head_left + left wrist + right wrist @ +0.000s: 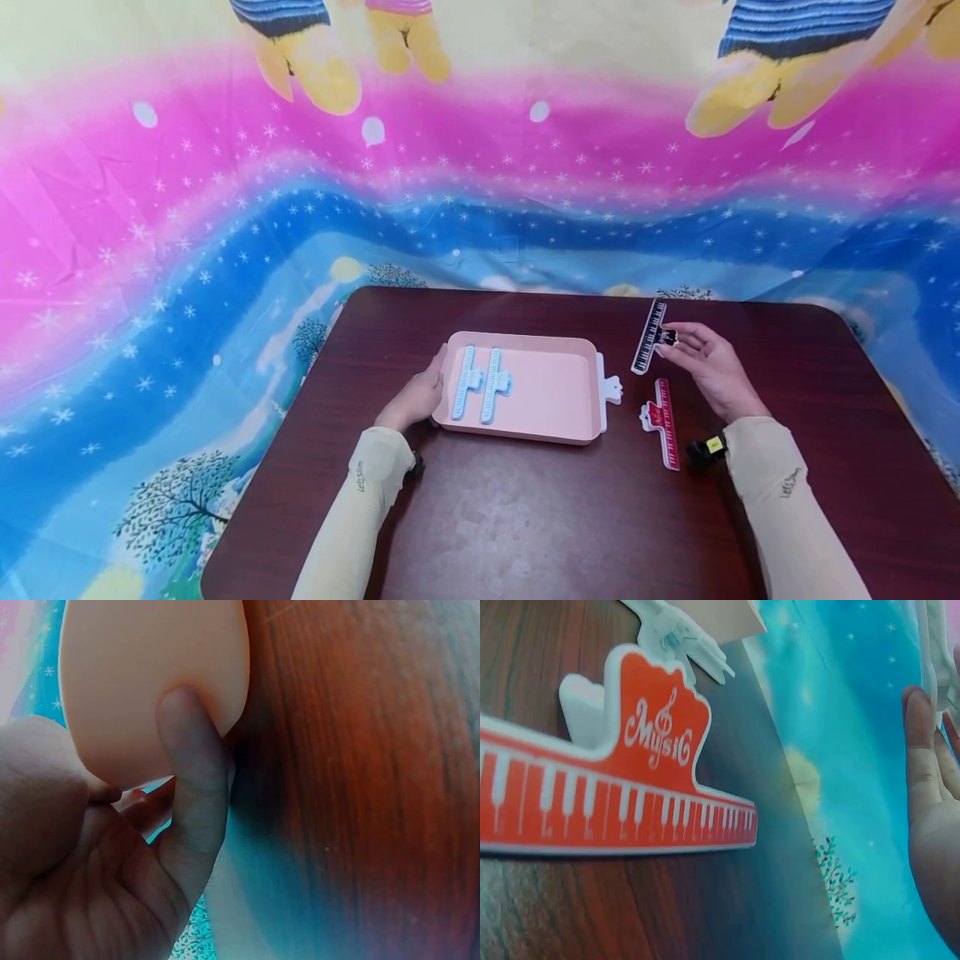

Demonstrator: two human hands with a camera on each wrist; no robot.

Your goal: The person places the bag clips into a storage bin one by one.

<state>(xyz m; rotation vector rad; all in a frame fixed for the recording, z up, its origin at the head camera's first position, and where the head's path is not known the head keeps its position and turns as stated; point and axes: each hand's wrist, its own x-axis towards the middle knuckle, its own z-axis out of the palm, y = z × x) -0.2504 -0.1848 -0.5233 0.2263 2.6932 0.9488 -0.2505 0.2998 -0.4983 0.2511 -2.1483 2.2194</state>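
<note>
Pinching black clip [649, 337] in right hand [711, 367], fingers clamped; held just left of them, lengthwise away from body, top tilted right. Bracing tray [555, 392], farther left, with left hand [416, 396], fingers extended. Noted red clip [667, 429] bodyward of right fingers.

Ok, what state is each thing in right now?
Pink tray: upright, left hand touching it.
Two blue clips: inside the tray, apart.
White clip: at tray's right edge; clamped or not, unclear.
Red clip: on the table, not held.
Black clip: pinched by right hand.
</note>
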